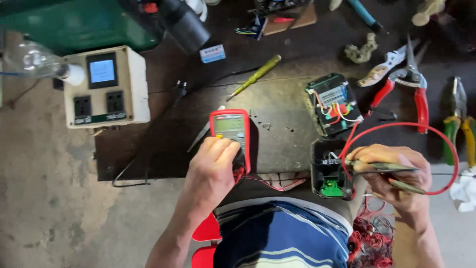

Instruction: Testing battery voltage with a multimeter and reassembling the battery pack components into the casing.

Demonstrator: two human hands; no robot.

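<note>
A red multimeter (229, 126) lies on the dark work board (163, 144). My left hand (210, 166) rests on its lower half, fingers curled over the dial. My right hand (396, 171) grips two thin test probes (382, 166), their tips pointing left into an open black device casing (329, 173) with a green part inside. A red lead (436, 134) loops up from my right hand. A second black casing half with a circuit board and coloured wires (334, 104) lies just beyond it.
A beige socket box with a small screen (106, 87) stands at the left. A yellow-green screwdriver (255, 77), red-handled snips (414, 92), white-handled cutters (384, 69) and green-yellow pliers (458, 124) lie on the board. Tangled red wire (369, 238) sits by my right forearm.
</note>
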